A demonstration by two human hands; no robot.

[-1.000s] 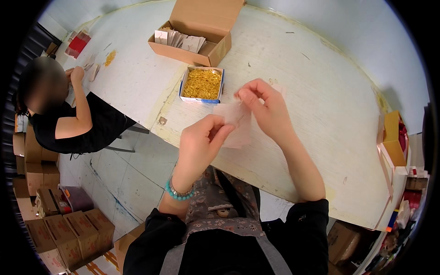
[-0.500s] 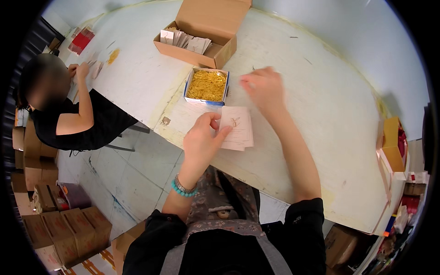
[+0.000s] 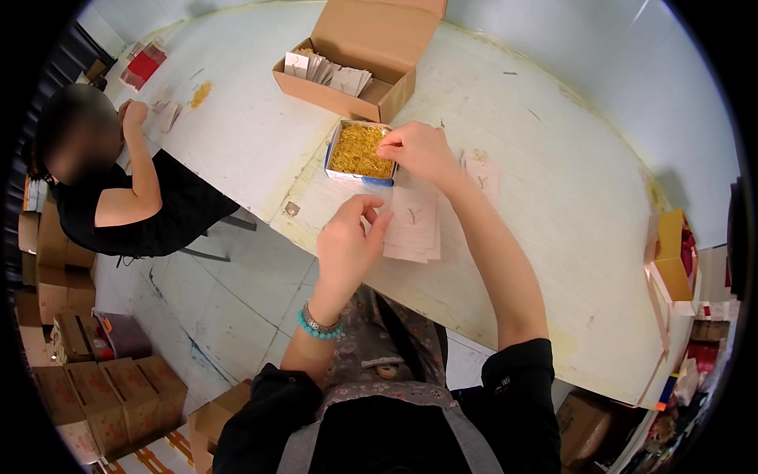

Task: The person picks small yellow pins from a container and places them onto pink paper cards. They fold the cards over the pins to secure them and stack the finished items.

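Note:
My right hand [image 3: 422, 154] is over the right side of a small blue-and-white box [image 3: 330, 146], its thumb and fingertips pinched together. Small, thin gold-coloured pieces [image 3: 359, 150] fill that box. What sits between my fingertips is too small to make out. Beside a fanned stack of pale cards [image 3: 413, 229], my left hand [image 3: 351, 237] has thumb and forefinger apart, with nothing between them. The top card bears a small V-shaped mark or piece. Partly behind my right wrist lies another pale card [image 3: 483, 178] with a similar shape on it.
An open cardboard box [image 3: 339, 95] holding rows of cards stands behind the small box. At the far left a person [image 3: 130, 182] sits handling small things near a gold pile [image 3: 200, 94]. A yellow-sided box [image 3: 673, 257] stands at the right table edge. Cartons [image 3: 110, 395] stack lower left.
My right hand has moved left to the small box of gold pieces. My left thumb has come off the card stack. A card now shows to the right of my right wrist.

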